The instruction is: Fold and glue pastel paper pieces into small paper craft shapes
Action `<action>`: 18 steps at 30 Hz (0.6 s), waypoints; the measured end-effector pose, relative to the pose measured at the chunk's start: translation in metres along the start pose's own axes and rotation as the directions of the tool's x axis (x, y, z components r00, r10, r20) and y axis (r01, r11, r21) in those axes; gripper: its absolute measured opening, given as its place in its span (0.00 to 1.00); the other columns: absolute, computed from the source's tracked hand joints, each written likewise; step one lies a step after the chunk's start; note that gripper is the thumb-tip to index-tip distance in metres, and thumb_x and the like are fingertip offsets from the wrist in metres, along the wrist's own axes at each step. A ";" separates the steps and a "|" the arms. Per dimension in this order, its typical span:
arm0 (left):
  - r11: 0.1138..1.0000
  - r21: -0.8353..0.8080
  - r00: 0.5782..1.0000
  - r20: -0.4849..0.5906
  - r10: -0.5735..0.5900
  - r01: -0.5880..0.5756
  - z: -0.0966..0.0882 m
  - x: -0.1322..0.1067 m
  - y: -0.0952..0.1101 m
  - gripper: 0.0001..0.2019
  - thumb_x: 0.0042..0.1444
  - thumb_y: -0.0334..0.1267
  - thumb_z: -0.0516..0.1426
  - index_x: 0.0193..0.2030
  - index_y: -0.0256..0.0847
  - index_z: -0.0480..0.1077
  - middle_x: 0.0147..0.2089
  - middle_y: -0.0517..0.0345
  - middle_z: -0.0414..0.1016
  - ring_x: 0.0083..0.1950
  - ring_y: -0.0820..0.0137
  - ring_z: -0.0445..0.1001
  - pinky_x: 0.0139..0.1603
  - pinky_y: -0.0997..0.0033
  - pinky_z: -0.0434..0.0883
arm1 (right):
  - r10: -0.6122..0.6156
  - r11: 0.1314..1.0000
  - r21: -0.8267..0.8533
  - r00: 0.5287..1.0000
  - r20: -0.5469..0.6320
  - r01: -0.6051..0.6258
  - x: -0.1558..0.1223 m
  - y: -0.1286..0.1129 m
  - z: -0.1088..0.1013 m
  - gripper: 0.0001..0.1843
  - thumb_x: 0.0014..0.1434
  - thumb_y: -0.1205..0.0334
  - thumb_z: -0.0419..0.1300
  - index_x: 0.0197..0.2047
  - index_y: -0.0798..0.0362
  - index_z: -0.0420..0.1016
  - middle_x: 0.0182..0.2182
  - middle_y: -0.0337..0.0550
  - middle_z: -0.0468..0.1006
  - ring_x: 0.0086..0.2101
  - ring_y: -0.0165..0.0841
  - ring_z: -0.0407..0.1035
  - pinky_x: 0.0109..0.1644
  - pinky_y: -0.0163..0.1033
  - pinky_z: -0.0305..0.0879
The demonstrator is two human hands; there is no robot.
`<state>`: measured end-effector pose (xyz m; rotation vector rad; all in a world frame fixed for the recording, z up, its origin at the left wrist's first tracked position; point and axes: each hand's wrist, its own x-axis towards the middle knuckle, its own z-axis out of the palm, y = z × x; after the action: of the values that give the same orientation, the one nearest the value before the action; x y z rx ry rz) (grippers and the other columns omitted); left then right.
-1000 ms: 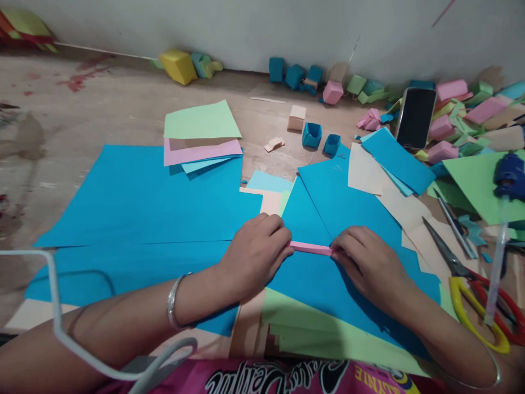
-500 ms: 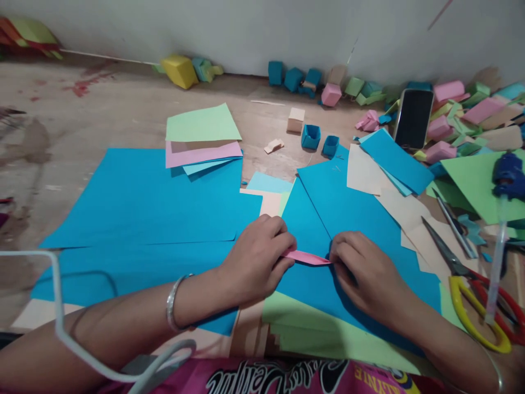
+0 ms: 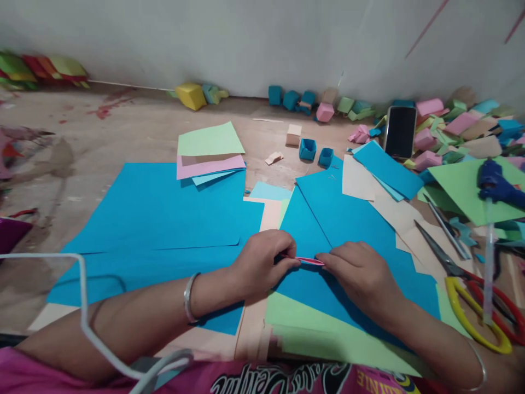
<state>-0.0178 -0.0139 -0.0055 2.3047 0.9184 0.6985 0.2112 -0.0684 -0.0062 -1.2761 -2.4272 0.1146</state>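
Note:
Between my two hands is a narrow folded pink paper strip [image 3: 310,261], its middle showing as a slim slit. My left hand [image 3: 266,257] pinches its left end between thumb and fingers. My right hand [image 3: 359,268] pinches the right end, its fingertips close to the left ones. Both hands are just over large blue paper sheets [image 3: 303,219]. Part of the strip is hidden inside my fingers.
Scissors [image 3: 453,268], a pen [image 3: 447,227] and a blue glue gun [image 3: 498,180] lie to the right. A phone [image 3: 401,131] leans among folded paper pieces. Small blue paper boxes [image 3: 307,149] stand farther back. A white cable [image 3: 84,295] crosses the left forearm.
My fingers have moved closer together along the pink strip, and less of it shows. It now looks slightly opened, with a slit along it. The camera view has shifted a little.

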 end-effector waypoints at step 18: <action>0.993 -0.118 0.998 -0.068 0.019 -0.027 0.005 -0.007 0.005 0.10 0.59 0.42 0.60 0.31 0.41 0.80 0.27 0.58 0.80 0.29 0.73 0.76 0.27 0.75 0.68 | 0.011 0.992 0.124 1.000 -0.021 -0.009 0.000 -0.004 0.003 0.14 0.68 0.62 0.50 0.38 0.50 0.77 0.26 0.38 0.77 0.29 0.31 0.67 0.37 0.40 0.49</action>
<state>-0.0166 -0.0236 -0.0073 2.2027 0.8570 0.8216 0.2074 -0.0703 -0.0078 -1.2284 -2.3562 0.2483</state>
